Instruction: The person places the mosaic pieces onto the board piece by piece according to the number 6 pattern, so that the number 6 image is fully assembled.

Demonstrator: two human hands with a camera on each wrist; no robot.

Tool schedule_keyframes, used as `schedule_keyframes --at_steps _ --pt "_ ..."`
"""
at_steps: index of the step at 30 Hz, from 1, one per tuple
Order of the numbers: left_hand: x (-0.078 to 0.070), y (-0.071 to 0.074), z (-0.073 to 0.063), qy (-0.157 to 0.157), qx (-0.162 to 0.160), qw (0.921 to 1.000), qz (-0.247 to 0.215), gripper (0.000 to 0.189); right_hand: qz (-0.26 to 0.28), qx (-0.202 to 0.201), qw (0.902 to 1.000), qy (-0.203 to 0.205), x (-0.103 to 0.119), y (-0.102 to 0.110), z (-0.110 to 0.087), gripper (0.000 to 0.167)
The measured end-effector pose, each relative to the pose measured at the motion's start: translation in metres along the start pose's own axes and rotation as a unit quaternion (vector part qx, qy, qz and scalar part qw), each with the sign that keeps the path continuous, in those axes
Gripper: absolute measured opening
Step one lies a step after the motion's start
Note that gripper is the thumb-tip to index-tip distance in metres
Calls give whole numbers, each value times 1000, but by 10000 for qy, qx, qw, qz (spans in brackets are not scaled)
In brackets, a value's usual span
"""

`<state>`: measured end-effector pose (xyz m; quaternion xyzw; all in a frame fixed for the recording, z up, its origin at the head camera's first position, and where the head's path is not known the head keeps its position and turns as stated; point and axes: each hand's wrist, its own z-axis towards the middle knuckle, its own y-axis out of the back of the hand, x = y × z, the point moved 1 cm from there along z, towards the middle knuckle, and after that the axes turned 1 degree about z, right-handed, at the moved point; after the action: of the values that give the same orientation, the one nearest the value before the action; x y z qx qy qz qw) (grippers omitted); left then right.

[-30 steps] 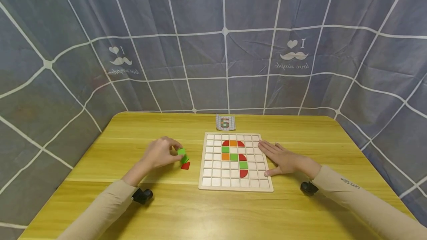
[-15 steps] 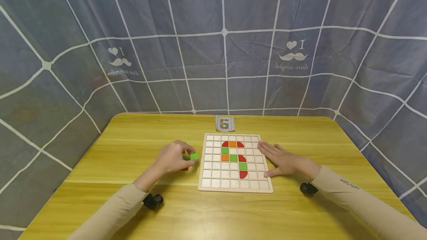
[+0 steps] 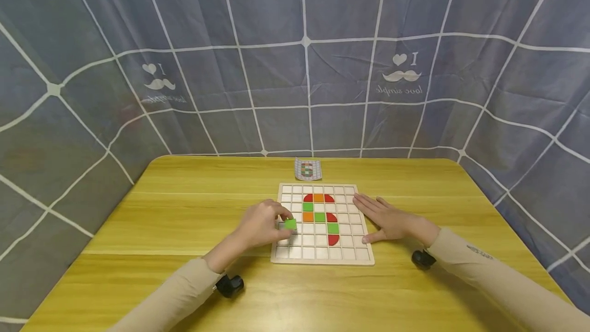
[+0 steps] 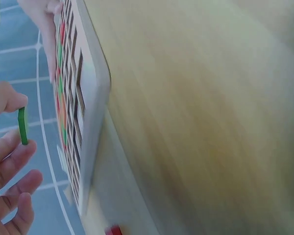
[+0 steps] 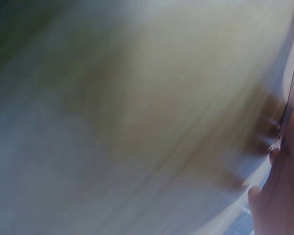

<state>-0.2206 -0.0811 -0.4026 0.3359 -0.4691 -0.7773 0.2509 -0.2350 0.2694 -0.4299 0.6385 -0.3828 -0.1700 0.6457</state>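
Observation:
My left hand (image 3: 259, 225) pinches a thin green square tile (image 3: 291, 224) between thumb and fingertips, above the left columns of a pale wooden grid board (image 3: 321, 253). In the left wrist view the tile (image 4: 23, 126) is seen edge-on, apart from the board. Green and orange squares and red rounded pieces lie in the board's cells, forming an S-like curve. My right hand (image 3: 394, 220) lies on the board's right edge, fingers straight, holding no piece. A red piece (image 4: 113, 230) lies on the table in the left wrist view; the left hand and arm hide it in the head view.
Behind the board lies a small patterned card (image 3: 308, 169) showing a similar coloured figure on a grid. The wooden table (image 3: 193, 193) extends around the board. A grey curtain (image 3: 258, 81) with white lines hangs at the table's back and sides.
The left hand has carried the green tile rightwards from beside the red piece on the table to over the board's left side. The right hand has stayed on the board's edge.

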Motion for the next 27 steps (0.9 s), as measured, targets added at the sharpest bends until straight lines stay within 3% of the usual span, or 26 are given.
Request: schedule_keyframes --at_steps 12,21,27 --pt "-28 -13 10 -155 280 9994 145 25 -113 314 9992 -205 7 8 4 100" --pt "-37 -22 17 -258 480 9982 242 23 -57 203 9998 -72 7 5 2 100" --pt "-43 -26 23 -317 621 9975 81 23 -90 368 9990 -253 7 7 3 100"
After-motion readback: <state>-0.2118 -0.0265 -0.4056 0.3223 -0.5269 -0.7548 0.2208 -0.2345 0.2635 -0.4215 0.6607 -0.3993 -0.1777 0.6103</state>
